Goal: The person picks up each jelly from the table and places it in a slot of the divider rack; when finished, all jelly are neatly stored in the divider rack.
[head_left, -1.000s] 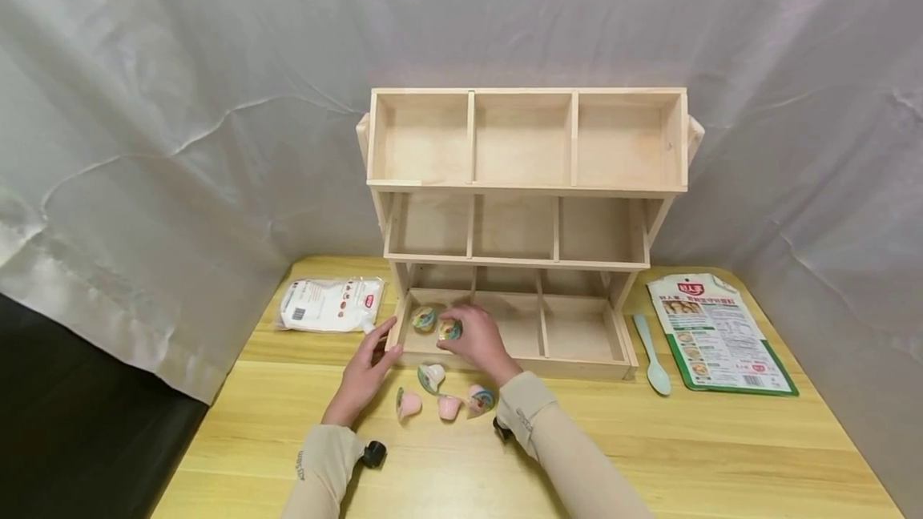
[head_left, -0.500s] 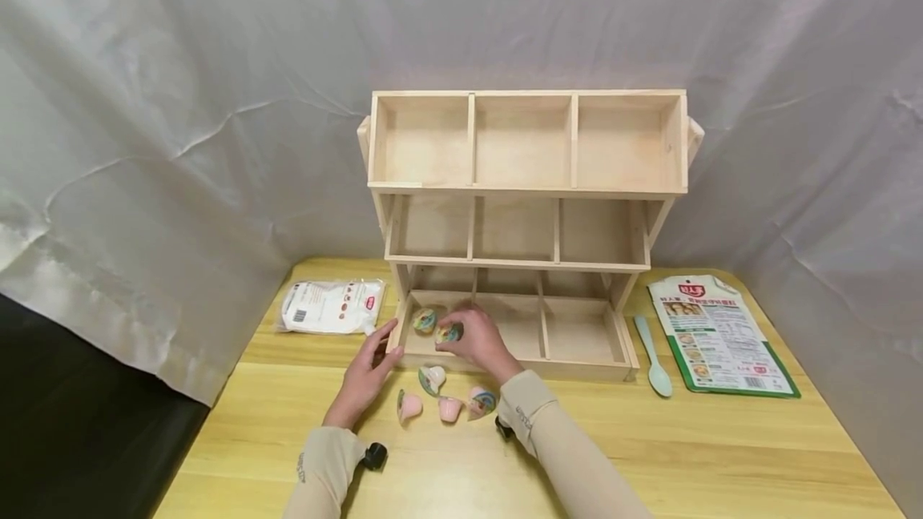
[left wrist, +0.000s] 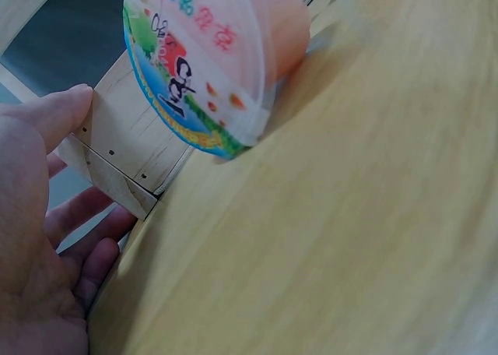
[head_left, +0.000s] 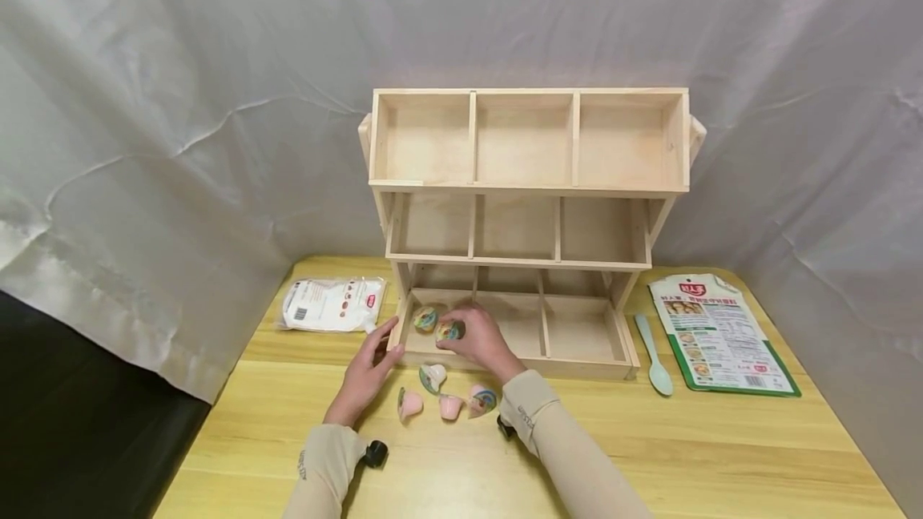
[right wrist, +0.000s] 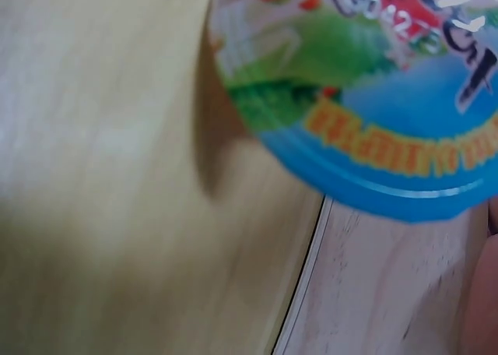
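Note:
A three-tier wooden storage box [head_left: 530,190] with divided compartments stands on the table. At the bottom tier's left compartment, my right hand [head_left: 481,339] pinches a small jelly cup [head_left: 449,331], its colourful lid facing up. Beside it, another jelly cup [head_left: 425,319] sits inside that compartment. My left hand [head_left: 363,384] holds the bottom tier's front left corner; in the left wrist view the thumb lies on the front board [left wrist: 128,125], with the fingers round the side. Several pink jelly cups [head_left: 450,407] lie on the table between my wrists. One jelly cup [left wrist: 210,59] looms large in the left wrist view.
A white packet [head_left: 332,304] lies left of the box. To the right are a pale green spoon [head_left: 653,359] and a flat printed food pouch [head_left: 721,335] with a green border. Grey curtains [head_left: 216,102] hang behind and around the wooden table [head_left: 649,455].
Very little differs. My right hand stays over the left compartment with its jelly cup, and the left hand keeps its hold on the corner.

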{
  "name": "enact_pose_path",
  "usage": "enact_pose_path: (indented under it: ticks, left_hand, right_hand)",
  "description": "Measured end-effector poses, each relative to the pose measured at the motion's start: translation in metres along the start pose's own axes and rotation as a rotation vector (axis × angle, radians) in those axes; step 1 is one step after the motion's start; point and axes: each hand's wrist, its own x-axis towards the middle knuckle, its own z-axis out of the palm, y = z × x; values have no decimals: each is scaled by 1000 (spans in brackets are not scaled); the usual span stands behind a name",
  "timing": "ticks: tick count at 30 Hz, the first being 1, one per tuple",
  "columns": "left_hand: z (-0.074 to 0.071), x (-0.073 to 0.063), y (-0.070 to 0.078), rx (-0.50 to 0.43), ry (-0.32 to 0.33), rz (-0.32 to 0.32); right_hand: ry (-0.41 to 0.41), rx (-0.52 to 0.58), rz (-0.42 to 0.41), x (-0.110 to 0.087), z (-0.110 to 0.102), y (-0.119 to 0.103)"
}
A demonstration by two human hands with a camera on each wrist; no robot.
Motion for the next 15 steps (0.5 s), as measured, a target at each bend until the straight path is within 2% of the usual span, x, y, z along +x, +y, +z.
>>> enact_pose_path:
  ticks: [4,11,15]
  left_hand:
    - [0,0,1,-10,-1,-5]
    - [0,-1,0,-9,-6,-12]
    - [0,-1,1,-9,-7,-11]
  right_hand:
    - [-3,14,-12,-1,-2,1]
    - [-46,109,17,-5,-10,1]
    - [-23,111,9,-11,-21,-4]
